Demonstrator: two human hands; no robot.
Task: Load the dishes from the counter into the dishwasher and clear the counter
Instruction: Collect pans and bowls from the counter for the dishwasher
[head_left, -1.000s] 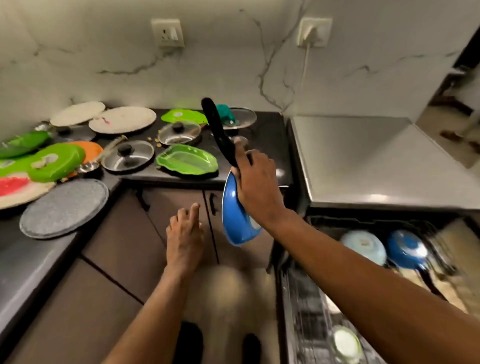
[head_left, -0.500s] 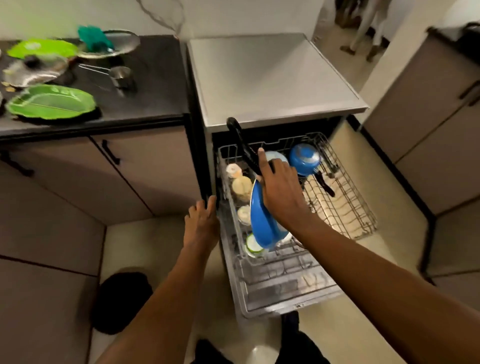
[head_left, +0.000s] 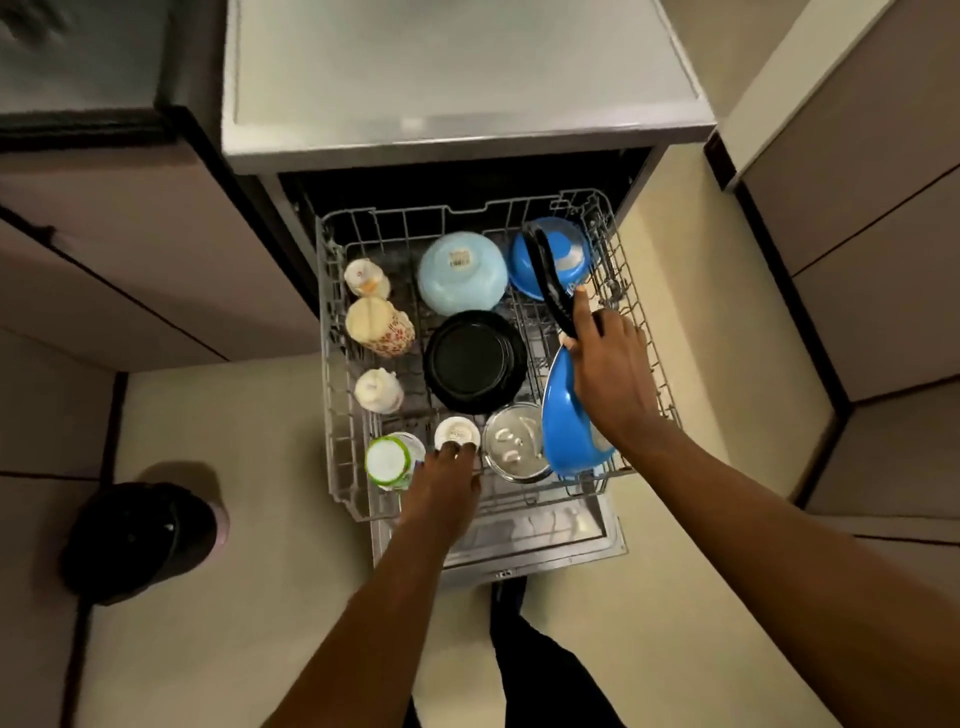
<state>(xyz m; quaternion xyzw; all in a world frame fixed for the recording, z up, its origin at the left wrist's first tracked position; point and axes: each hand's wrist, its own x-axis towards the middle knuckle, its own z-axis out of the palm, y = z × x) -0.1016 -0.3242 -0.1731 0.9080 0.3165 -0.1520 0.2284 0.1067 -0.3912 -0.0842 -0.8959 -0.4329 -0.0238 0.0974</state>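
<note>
Two hands are seen over the pulled-out rack (head_left: 332, 364): a blue pan (head_left: 569, 421), held on edge, is gripped by the right hand (head_left: 608, 364) at the crowded right rim, while the left hand (head_left: 444, 483) rests with fingers relaxed on the front rim.

A single wide-angle camera worn on the head looks almost straight down from standing height, close over a pulled-out dishwasher rack (head_left: 332, 364) at centre frame. Both forearms reach in from the bottom edge. Cabinets bend outward at the sides, and the floor (head_left: 234, 426) lies below. No second view exists.
</note>
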